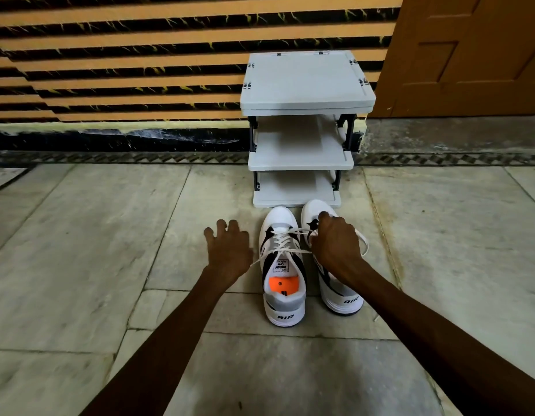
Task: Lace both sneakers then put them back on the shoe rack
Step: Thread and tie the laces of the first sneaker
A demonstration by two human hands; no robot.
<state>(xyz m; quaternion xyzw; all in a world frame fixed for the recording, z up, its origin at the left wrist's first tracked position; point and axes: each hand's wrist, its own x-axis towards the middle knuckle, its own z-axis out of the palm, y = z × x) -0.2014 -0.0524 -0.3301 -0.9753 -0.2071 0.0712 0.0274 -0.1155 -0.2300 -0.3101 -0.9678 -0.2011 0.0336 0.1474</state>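
Note:
Two white sneakers with black and grey panels stand side by side on the floor, toes toward the rack. The left sneaker (282,265) is laced, has an orange insole, and a loose lace end trails off to its left. My right hand (335,244) is over the right sneaker (341,295) with fingers curled, pinching a white lace (363,241) that loops out to the right. My left hand (227,247) hovers over the floor just left of the left sneaker, fingers spread and holding nothing. The grey three-shelf shoe rack (302,163) stands right behind the toes.
The rack's shelves hold nothing. A striped orange and black wall (125,70) runs behind it, with a brown wooden door (470,55) at the right. Pale stone floor tiles (95,235) stretch out on both sides of the shoes.

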